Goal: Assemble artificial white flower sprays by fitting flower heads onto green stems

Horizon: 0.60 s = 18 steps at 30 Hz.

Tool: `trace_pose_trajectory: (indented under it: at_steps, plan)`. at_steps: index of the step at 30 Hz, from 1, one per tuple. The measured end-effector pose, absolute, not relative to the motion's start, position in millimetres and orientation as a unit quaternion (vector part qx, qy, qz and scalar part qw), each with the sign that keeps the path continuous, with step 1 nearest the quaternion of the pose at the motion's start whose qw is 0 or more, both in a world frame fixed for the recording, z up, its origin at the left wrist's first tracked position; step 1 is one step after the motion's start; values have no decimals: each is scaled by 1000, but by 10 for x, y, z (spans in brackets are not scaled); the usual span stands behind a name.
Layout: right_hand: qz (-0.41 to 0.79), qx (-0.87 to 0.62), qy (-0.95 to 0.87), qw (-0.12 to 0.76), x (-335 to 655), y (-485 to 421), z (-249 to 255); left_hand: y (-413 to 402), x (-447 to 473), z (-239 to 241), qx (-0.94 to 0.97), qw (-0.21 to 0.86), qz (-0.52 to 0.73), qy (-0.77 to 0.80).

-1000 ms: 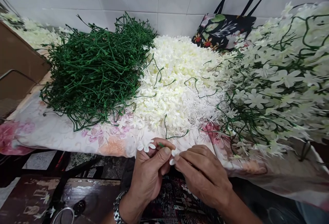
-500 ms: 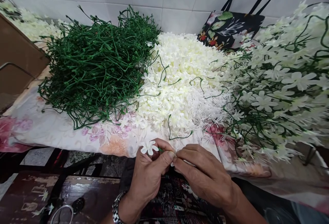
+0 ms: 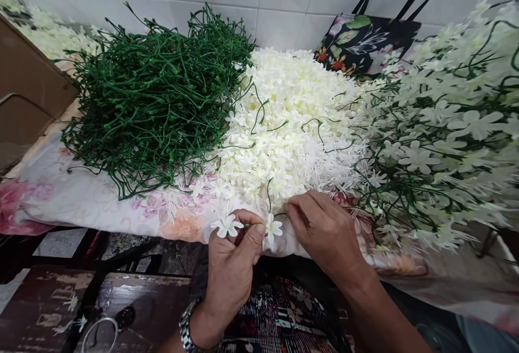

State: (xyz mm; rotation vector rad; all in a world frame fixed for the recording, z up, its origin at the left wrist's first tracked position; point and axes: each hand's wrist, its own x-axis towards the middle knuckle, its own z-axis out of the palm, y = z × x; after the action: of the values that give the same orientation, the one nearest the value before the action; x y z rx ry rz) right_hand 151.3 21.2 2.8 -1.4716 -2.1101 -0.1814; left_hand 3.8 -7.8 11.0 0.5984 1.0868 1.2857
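Observation:
My left hand (image 3: 235, 266) pinches a green plastic flower stem (image 3: 246, 226) between thumb and forefinger. One white artificial flower (image 3: 227, 225) sticks out left of the fingers, and a second white flower (image 3: 273, 227) shows at the right of the fingertips. My right hand (image 3: 326, 234) is apart from the left, at the near edge of the white flower heads (image 3: 284, 115). Its fingers are loosely bent and a little apart, with nothing visible in them. A loose green stem (image 3: 270, 193) lies between the hands.
Green stems (image 3: 158, 104) are heaped at the left, beside a brown carton (image 3: 32, 93). Spiky white pieces (image 3: 332, 164) lie right of centre. Assembled white flower sprays (image 3: 438, 147) fill the right side. A flowered bag (image 3: 365, 45) leans on the tiled wall. The floral cloth (image 3: 89, 207) covers the table.
My right hand has left the left fingertips and moved right and up toward the flower heads. The second white flower now shows at the left fingertips.

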Motion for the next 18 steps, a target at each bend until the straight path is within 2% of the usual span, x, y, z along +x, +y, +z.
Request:
trace_pose_trajectory:
  at_steps: [12,15,18]
  plan:
    - [229,-593,-662,397,1736,74,144,-120,18,-2,365,552,573,483]
    - [223,-576,-678,398,1734,91,151,-115,30,0,385,535,566,496]
    - [160,-548,-720,395,1698,116,163,-108,45,13,408,521,566,491]
